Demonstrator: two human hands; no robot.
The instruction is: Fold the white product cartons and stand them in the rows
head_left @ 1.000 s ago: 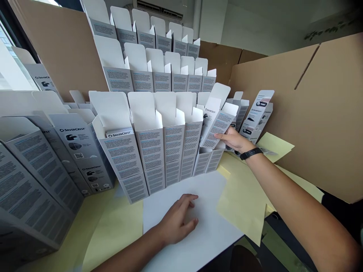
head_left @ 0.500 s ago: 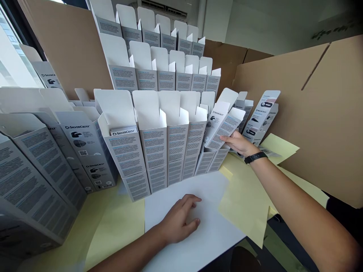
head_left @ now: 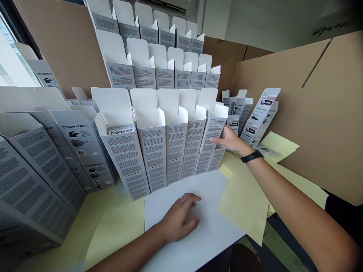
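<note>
My right hand [head_left: 231, 140] wraps the lower end of an open grey-and-white SilverCrest carton [head_left: 214, 128], the last one at the right of the front row. That carton now stands upright among the others, its white flaps open at the top. My left hand [head_left: 181, 219] lies flat on a white paper sheet [head_left: 212, 226], fingers slightly spread, holding nothing. Nearby, the front row of open cartons [head_left: 176, 147] stands stacked on a lower tier of cartons, and a folded leaflet [head_left: 121, 131] shows in the leftmost one.
Further rows of open cartons [head_left: 159, 71] rise behind, more cartons [head_left: 36, 177] lie tilted at the left, and a small group [head_left: 252, 117] leans at the right. Yellow paper sheets [head_left: 244, 192] cover the table. Cardboard panels [head_left: 295, 94] stand behind and right.
The carton in my right hand has gone from tilted to upright, moving into line at the end of the front row. My right hand has shifted down its side. My left hand has barely moved.
</note>
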